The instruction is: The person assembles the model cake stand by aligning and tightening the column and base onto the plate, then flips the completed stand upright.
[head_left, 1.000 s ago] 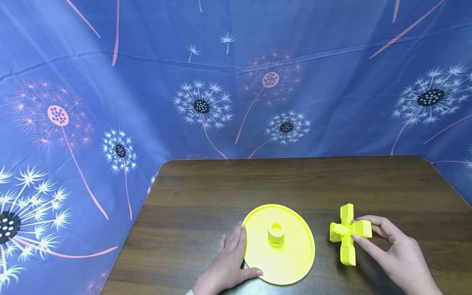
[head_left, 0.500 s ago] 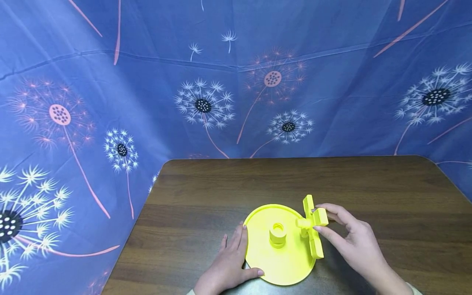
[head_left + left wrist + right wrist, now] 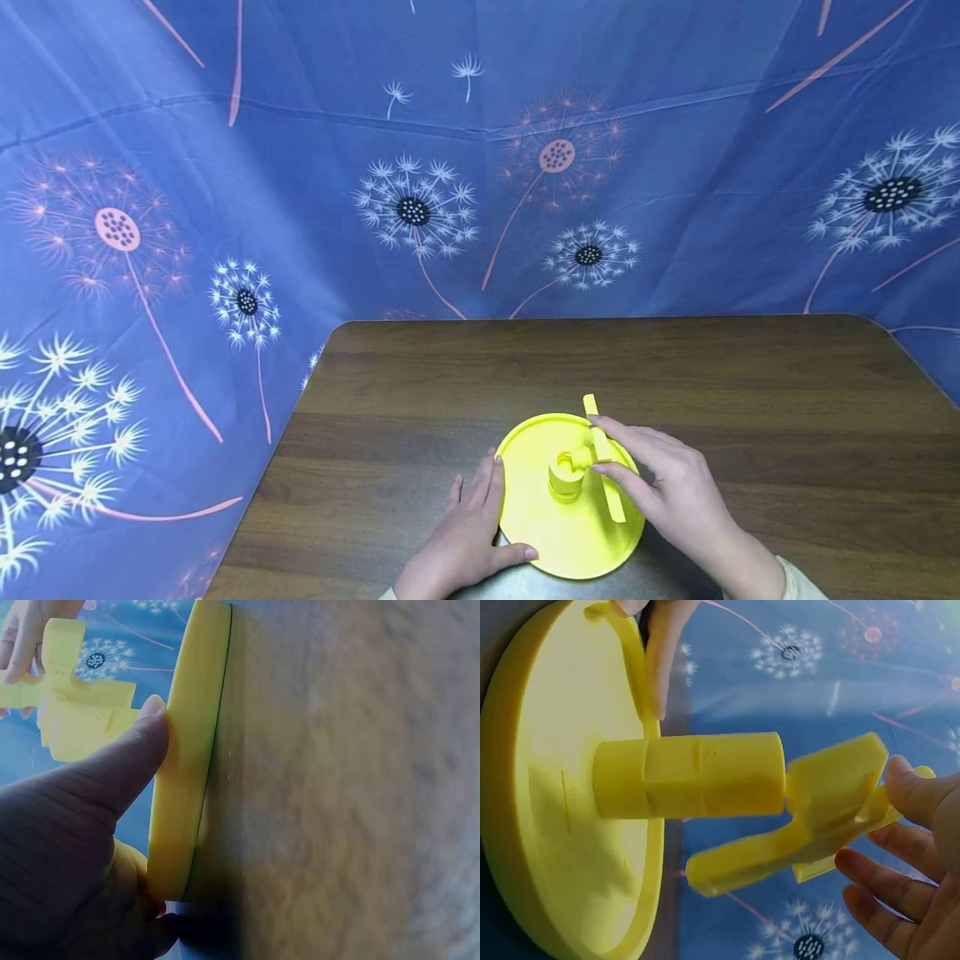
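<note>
- On the dark wooden table point(image 3: 750, 400), near its front edge, lies a bright yellow round disc point(image 3: 540, 533) with a raised rim and a short cylindrical post point(image 3: 564, 483) standing at its centre.
- The left hand point(image 3: 465, 533) rests at the disc's left edge; in the left wrist view its thumb point(image 3: 127, 761) presses the rim while the fingers lie on the table.
- The right hand point(image 3: 667, 492) pinches a yellow cross-shaped piece point(image 3: 603, 467) with flat blades, fingers curled round one blade.
- The cross-shaped piece sits over the disc, its stub meeting the top of the post in the right wrist view; whether it is seated I cannot tell.
- Behind the table hangs a blue cloth point(image 3: 300, 167) printed with dandelions.
</note>
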A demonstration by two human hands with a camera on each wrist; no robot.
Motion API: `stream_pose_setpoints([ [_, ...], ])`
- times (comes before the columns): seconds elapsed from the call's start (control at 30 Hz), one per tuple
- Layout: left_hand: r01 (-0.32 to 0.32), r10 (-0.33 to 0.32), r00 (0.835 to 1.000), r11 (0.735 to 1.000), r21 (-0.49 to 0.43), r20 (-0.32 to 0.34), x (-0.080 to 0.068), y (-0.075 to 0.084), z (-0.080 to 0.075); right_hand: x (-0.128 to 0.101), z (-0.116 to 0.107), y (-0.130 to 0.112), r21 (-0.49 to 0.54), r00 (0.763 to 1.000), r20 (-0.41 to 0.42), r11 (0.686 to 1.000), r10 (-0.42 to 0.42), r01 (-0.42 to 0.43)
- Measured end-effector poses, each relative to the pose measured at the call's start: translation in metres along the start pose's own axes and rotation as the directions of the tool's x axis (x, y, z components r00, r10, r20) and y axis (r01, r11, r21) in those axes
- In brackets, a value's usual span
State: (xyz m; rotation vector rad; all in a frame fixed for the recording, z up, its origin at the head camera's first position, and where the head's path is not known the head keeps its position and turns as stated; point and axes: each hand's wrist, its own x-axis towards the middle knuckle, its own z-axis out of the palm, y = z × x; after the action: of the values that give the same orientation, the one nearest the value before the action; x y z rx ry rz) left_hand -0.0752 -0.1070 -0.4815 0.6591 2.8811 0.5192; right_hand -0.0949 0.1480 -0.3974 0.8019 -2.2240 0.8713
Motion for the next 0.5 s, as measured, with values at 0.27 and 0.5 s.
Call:
stream_pose_setpoints([
  [0.27, -0.004, 0.003, 1.000, 1.000, -0.008, -0.011, 0.000, 0.000, 0.001, 0.011, 0.014, -0.019, -0.087, 0.971, 0.047, 0.967, -0.237, 0.240],
  [0.5, -0.028, 0.027, 0.999, 0.999, -0.017, -0.044, -0.002, -0.002, 0.002, 0.005, 0.032, -0.027, -0.206, 0.949, 0.098, 0.927, -0.299, 0.313],
])
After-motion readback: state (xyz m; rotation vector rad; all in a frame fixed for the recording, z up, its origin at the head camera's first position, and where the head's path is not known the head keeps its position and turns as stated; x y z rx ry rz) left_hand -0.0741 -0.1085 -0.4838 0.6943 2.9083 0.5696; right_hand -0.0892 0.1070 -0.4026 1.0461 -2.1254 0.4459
